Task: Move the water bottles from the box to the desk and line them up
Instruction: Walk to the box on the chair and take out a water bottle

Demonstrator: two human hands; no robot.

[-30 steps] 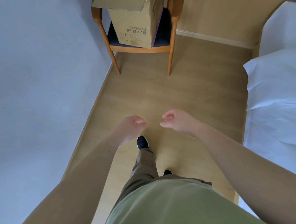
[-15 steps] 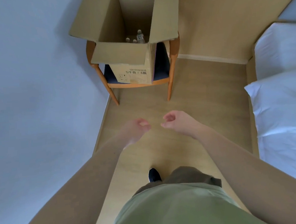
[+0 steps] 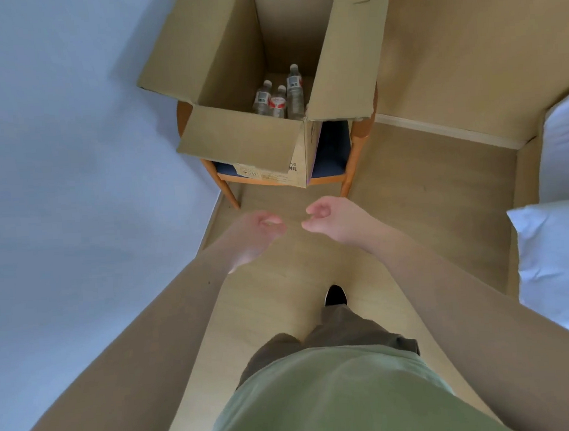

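Both grips [image 3: 293, 223] prob. empty — bottles [image 3: 280, 96] in box [image 3: 237, 141].

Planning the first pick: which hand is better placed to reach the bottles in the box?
Right, probably. The bottles stand at the box's right side, nearer the empty right hand than the left hand.

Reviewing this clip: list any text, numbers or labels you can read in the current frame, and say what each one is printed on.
"16": the end of a printed number on the front face of the cardboard box, the rest hidden by the front flap.
Characters printed below it: too blurred to read.
Small label and symbols on the same face: too small to read.
Labels on the three water bottles: unreadable; red and white show.
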